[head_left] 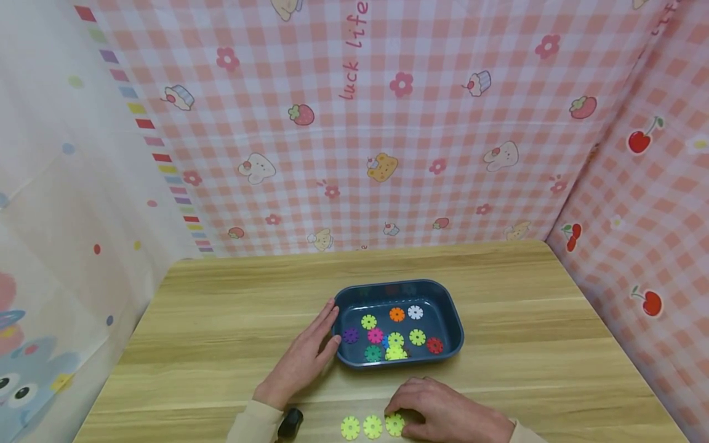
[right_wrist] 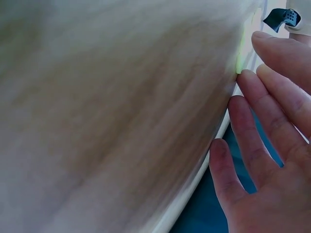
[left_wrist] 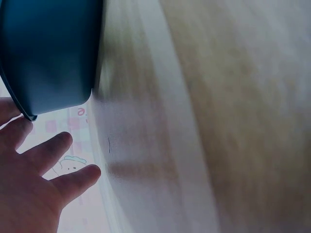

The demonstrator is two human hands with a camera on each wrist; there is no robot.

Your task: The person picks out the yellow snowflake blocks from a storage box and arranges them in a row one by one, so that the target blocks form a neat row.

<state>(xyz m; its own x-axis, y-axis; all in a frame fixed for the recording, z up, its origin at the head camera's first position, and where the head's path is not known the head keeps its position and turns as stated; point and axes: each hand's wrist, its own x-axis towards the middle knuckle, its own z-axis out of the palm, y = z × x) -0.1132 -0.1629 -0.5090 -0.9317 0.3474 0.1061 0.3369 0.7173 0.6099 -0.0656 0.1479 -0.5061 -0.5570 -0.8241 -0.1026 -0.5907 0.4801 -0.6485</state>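
In the head view, a dark blue tray holds several toothed snowflake building discs, such as a purple disc, an orange disc and a red disc. My left hand rests against the tray's left side, its fingers extended at the rim. In front of the tray, two yellow-green discs lie side by side on the table. At the right end of this row, my right hand pinches a third yellow-green disc between thumb and fingertips. Only a bright edge of that disc shows in the right wrist view.
A wooden tabletop carries everything. Pink checked cloth stands behind it and along the right, with a pale printed cloth on the left. A black piece sits by the left sleeve.
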